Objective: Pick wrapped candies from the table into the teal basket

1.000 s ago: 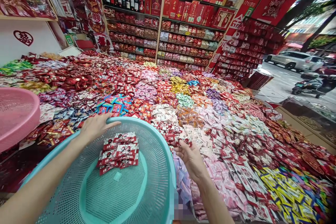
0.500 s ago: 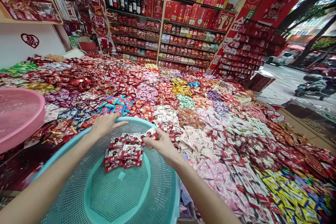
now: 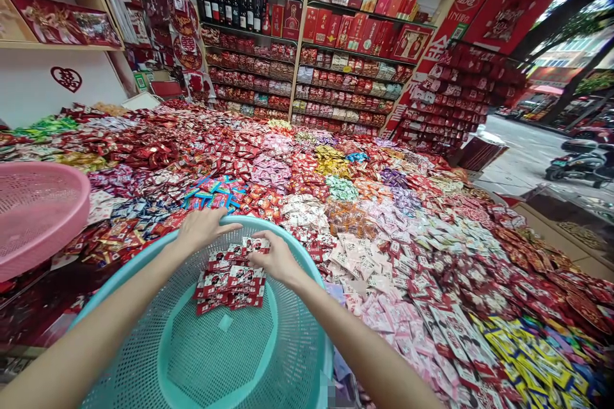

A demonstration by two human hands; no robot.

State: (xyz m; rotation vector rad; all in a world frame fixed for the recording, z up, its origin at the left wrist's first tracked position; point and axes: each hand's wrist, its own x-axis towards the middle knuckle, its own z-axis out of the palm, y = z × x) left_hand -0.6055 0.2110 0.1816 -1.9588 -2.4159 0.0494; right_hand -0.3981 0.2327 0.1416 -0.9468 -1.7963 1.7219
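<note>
A teal plastic mesh basket (image 3: 220, 358) stands in front of me. My left hand (image 3: 204, 228) is at its far rim, the rim passing between the thumb and the fingers. A layered pile of red and white candy packets (image 3: 230, 284) lies inside against the far wall. My right hand (image 3: 275, 259) reaches into the basket over that pile. Between its thumb and fingers is one red and white candy packet (image 3: 256, 245), just above the pile's back right corner. The hand covers part of this packet.
Heaps of wrapped sweets (image 3: 364, 255) spread around the basket's far and right sides. A pink mesh basket (image 3: 43, 249) is at the left. Shelves (image 3: 300, 45) of boxes and bottles line the back. A parked scooter (image 3: 580, 160) stands outside at right.
My right hand, with the candy packet, has moved left and slightly inward over the pile. The left hand stays at the rim. The whole view has shifted slightly.
</note>
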